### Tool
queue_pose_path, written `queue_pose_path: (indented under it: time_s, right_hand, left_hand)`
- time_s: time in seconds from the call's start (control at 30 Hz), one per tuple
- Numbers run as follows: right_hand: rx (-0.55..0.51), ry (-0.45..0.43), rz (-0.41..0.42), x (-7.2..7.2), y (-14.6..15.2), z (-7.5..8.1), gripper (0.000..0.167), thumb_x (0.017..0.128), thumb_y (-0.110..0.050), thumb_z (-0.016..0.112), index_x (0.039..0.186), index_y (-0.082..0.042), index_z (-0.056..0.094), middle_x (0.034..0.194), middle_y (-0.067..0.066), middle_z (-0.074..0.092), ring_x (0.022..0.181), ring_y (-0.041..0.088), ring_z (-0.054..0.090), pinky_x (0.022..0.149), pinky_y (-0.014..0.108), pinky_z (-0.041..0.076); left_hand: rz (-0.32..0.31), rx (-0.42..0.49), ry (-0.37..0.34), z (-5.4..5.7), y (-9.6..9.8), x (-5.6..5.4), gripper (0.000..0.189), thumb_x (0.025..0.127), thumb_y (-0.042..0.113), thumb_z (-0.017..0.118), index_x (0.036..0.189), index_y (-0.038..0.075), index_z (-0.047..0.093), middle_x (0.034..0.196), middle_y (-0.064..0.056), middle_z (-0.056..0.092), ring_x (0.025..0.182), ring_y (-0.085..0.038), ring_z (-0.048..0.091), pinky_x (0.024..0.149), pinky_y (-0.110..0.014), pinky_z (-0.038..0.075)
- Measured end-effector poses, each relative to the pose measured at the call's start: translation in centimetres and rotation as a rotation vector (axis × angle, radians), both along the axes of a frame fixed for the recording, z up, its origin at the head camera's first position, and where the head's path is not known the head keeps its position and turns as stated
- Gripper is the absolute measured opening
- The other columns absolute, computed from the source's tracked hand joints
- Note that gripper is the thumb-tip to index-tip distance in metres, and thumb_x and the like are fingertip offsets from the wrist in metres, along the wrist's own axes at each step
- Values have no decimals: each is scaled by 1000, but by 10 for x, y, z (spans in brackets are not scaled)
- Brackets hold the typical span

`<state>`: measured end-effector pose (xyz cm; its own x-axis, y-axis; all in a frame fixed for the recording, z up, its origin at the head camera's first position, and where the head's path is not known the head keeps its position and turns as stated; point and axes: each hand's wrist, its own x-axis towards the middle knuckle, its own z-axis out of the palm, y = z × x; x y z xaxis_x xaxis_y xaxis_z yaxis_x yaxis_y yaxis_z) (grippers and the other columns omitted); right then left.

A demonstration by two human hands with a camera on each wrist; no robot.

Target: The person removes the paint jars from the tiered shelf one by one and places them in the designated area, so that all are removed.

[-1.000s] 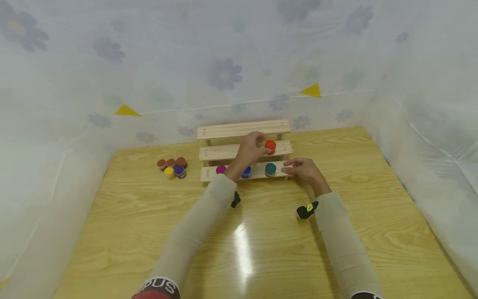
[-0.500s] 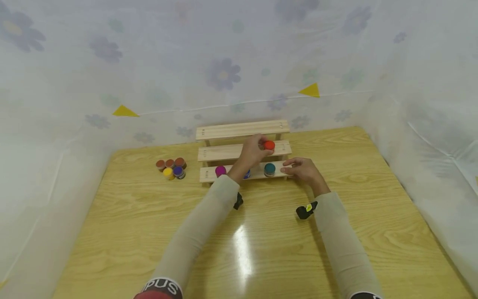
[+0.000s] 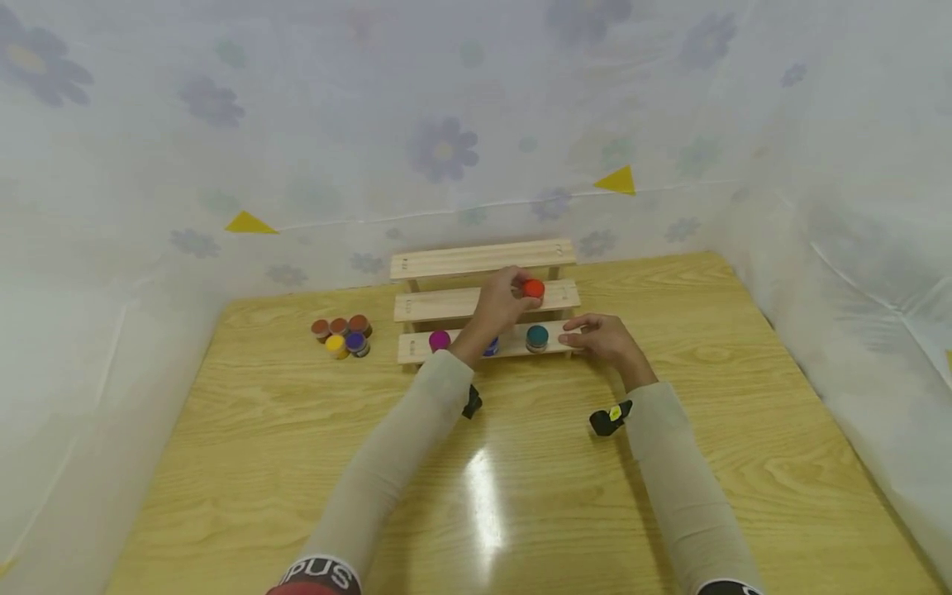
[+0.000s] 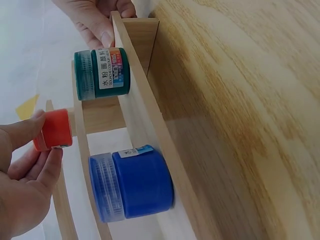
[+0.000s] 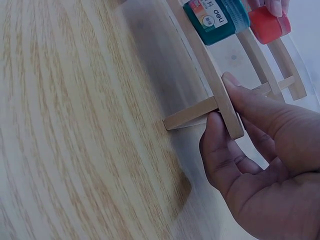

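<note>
My left hand point(image 3: 500, 302) pinches a small red paint jar point(image 3: 533, 288) between thumb and fingers at the right part of the middle tier of a three-tier wooden display rack point(image 3: 483, 258). In the left wrist view, the thumb lies on one side of the jar and the fingers on the other. With thumb and fingers, my right hand point(image 3: 608, 340) grips the right end of the lowest tier, clearly seen in the right wrist view. Along that tier stand a teal gouache jar point(image 4: 102, 74), a blue jar point(image 4: 145, 182) and a magenta jar point(image 3: 440, 340); my left forearm partly covers the blue one.
Left of the rack, several jars sit grouped on the wooden table point(image 3: 283, 463): brown-lidded jars point(image 3: 359, 324), a yellow jar point(image 3: 336, 345) and a dark blue jar point(image 3: 357, 343). A flowered plastic sheet point(image 3: 446, 149) rises behind the table and along its sides.
My left fingers have closed round the red jar, which has shifted slightly left along the middle tier. My right hand stays at the rack's end.
</note>
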<state>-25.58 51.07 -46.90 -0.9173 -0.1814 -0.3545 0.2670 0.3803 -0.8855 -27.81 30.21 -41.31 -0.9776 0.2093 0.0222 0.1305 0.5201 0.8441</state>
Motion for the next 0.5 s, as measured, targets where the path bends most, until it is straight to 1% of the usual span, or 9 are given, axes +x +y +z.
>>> queue_pose_path:
  time_s: [0.13,0.23,0.33,0.5]
  right_hand:
    - [26,3,10,-2,1,-1,48,83,-28,74,122,-2,61,85,-3,60,81,15,62,80,29,57]
    - [57,6,14,-4,3,-2,49,83,-31,74,122,-4,61,86,-3,60,80,15,61,78,28,55]
    - [74,4,13,-5,5,-2,50,83,-32,74,122,-5,61,86,-2,60,80,16,60,76,27,55]
    - [79,-5,16,-6,5,-2,49,83,-34,74,122,-7,61,94,1,61,88,20,63,83,31,55]
  left_hand:
    - [18,60,-26,3,-3,1,40,83,10,74,119,5,58,115,-11,62,107,-25,64,89,-28,57]
    - [21,82,-36,5,-5,2,41,83,9,73,120,5,57,118,-12,61,108,-26,64,86,-27,57]
    - [25,92,-30,7,-8,3,42,83,9,73,121,4,57,118,-12,61,107,-26,64,84,-26,58]
    - [35,99,5,9,-19,6,42,82,8,74,120,3,58,117,-13,62,106,-26,64,84,-25,58]
